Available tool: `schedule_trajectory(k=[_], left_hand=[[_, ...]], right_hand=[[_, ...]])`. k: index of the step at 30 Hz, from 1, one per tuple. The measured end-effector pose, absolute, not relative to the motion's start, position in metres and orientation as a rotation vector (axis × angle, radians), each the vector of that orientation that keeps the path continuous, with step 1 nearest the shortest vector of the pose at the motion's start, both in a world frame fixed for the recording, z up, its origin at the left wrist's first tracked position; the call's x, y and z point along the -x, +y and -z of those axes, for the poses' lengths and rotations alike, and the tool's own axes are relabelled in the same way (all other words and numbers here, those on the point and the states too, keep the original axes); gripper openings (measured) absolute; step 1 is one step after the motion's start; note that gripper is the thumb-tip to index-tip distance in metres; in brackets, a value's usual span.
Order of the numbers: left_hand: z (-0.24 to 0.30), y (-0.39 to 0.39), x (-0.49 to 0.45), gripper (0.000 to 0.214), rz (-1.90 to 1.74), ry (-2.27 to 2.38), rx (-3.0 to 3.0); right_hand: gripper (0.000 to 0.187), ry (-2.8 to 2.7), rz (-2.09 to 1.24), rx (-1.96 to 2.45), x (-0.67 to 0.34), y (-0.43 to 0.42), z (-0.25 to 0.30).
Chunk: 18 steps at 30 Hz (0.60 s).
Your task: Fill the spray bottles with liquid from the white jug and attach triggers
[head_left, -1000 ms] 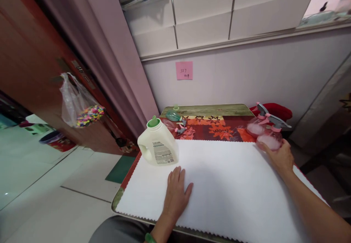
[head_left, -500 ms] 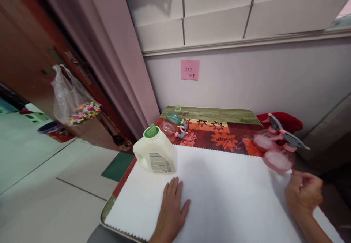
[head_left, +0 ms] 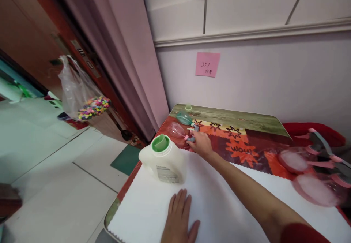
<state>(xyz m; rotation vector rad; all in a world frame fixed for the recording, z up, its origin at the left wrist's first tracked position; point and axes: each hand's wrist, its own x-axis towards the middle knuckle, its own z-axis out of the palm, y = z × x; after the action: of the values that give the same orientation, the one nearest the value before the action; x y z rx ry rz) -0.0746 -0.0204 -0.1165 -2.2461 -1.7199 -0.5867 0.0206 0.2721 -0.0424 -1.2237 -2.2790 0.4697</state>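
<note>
My left hand (head_left: 179, 217) lies flat on the white sheet (head_left: 142, 206), fingers stretched out, holding nothing. Just beyond its fingertips stands a cream plastic jug (head_left: 168, 166) with a green inner cap and a printed label. My right hand (head_left: 202, 144) reaches across the table and has its fingers closed around the spray head of a clear pink spray bottle (head_left: 176, 129), which lies on its side behind the jug. Farther back lies a green spray bottle (head_left: 183, 117). A small pale green cap (head_left: 188, 107) rests near the table's back left corner.
Two pink spray bottles (head_left: 315, 190) with whitish contents stand at the right. A red object (head_left: 318, 127) is behind them. Beyond the table are a wall with a pink note (head_left: 207, 64), a curtain, and a plastic bag (head_left: 79, 85) of colourful pieces hanging at the door.
My right hand has moved from the table's right side over to the lying pink spray bottle and closed on its spray head. My left hand stays flat. The view has shifted somewhat.
</note>
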Motion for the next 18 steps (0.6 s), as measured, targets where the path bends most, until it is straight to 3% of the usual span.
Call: schedule_trajectory(k=[7,12,15,18], left_hand=[[0.117,-0.022,0.075,0.062,0.541,-1.703,2.217],[0.114,-0.026,0.075,0.061,0.626,-1.751,2.222],[0.108,-0.030,0.073,0.060,0.812,-1.797,2.255],[0.088,-0.027,0.062,0.048,1.202,-1.908,2.323]], right_hand=[[0.039,-2.447,-0.356,1.370,0.030,0.287,0.040],[0.027,-2.361,-0.268,1.486,-0.021,0.283,-0.015],[0.021,-2.297,-0.284,1.568,-0.079,0.273,-0.058],[0.020,-2.336,-0.542,1.595,-0.136,0.252,-0.098]])
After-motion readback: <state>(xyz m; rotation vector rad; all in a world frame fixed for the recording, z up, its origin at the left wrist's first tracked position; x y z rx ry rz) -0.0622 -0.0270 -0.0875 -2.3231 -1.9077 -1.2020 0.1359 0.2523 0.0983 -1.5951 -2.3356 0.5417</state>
